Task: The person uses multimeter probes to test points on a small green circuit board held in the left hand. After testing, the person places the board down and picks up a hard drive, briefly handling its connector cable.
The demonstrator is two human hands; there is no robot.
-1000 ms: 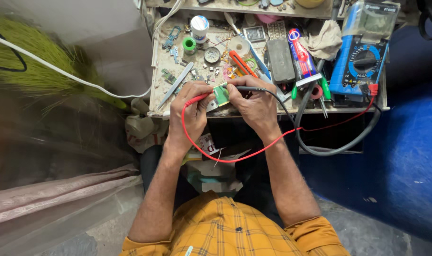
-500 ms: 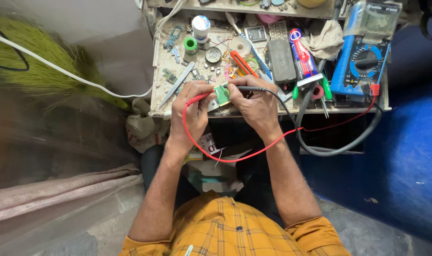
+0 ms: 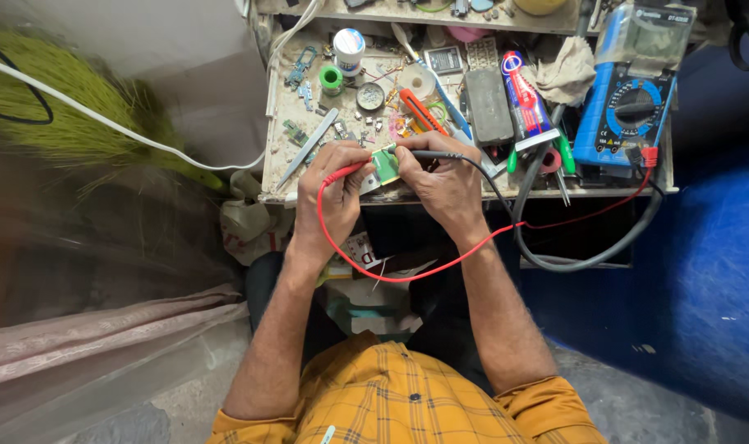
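Observation:
My left hand (image 3: 331, 191) grips a red test probe (image 3: 347, 170) whose red lead loops down below my wrists. My right hand (image 3: 440, 182) pinches a black test probe (image 3: 430, 154) with a black lead running right. Both probe tips meet on a small green circuit board (image 3: 385, 165) held between my fingers at the front edge of a cluttered workbench (image 3: 277, 131). The leads run to a blue multimeter (image 3: 625, 111) at the bench's right end.
On the bench lie a metal tweezer (image 3: 308, 148), an orange utility knife (image 3: 419, 111), a green solder spool (image 3: 331, 79), a white cylinder (image 3: 349, 49), a grey block (image 3: 487, 105), a tube (image 3: 520, 92) and a rag (image 3: 565, 70). A green broom (image 3: 78, 123) and a white cable (image 3: 103, 121) lie left.
The view has shifted slightly. Both hands stay on the probes at the green board, with only tiny adjustments of the fingers.

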